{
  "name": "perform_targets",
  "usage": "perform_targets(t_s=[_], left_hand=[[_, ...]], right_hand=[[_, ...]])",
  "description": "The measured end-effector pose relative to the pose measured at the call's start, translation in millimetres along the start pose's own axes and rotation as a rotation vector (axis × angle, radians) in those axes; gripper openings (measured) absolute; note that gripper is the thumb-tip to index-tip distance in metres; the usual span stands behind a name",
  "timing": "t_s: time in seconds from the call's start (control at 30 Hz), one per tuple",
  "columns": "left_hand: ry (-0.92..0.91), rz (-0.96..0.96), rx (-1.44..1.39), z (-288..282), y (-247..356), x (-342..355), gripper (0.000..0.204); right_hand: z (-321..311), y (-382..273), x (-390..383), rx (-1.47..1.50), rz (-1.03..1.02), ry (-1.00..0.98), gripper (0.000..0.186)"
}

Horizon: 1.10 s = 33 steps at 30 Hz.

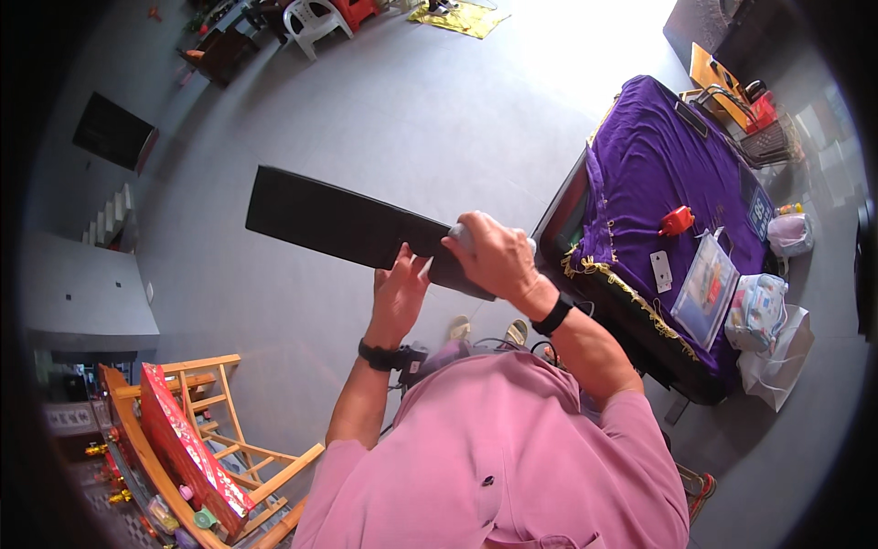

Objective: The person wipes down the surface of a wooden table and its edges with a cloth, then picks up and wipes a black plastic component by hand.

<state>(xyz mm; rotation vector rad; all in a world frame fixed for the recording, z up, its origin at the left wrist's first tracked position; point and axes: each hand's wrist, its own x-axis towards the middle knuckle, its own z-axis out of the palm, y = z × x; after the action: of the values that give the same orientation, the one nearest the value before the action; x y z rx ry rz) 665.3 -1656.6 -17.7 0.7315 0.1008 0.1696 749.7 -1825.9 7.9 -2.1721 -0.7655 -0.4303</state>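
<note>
A long, flat black panel [320, 213] is held up in front of me, slanting from the upper left down to the right. My left hand [399, 297] grips its near edge, some fingers against the dark face; a small pale pointed bit shows by this hand, too small to name. My right hand [498, 261] is closed near the panel's right end around a wadded pale grey cloth [464, 238], which peeks out on both sides of the fingers and presses on the panel. What lies under the right palm is hidden.
At right stands a table with a purple cloth [631, 174], bearing a red object [677, 220], playing cards [661, 271] and bags. A white paper bag [777, 357] is beside it. Wooden furniture [219, 403] stands at lower left, a white plastic chair [315, 27] at the far end.
</note>
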Motion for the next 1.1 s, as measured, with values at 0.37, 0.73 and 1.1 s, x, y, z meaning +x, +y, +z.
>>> perform_targets(t_s=[0.37, 0.73, 1.1], left_hand=[[0.118, 0.122, -0.077, -27.0, 41.8, -12.9, 0.056], [0.296, 0.174, -0.09, 1.8, 40.1, -11.7, 0.062], [0.455, 0.487, -0.107, -19.2, 59.6, -25.4, 0.048]], right_hand=[[-22.4, 47.0, 41.1, -0.131, 0.071, 0.444, 0.019], [56.5, -44.6, -9.6, 0.084, -0.285, -0.069, 0.076], [48.0, 63.4, -42.0, -0.238, -0.366, -0.071, 0.033]])
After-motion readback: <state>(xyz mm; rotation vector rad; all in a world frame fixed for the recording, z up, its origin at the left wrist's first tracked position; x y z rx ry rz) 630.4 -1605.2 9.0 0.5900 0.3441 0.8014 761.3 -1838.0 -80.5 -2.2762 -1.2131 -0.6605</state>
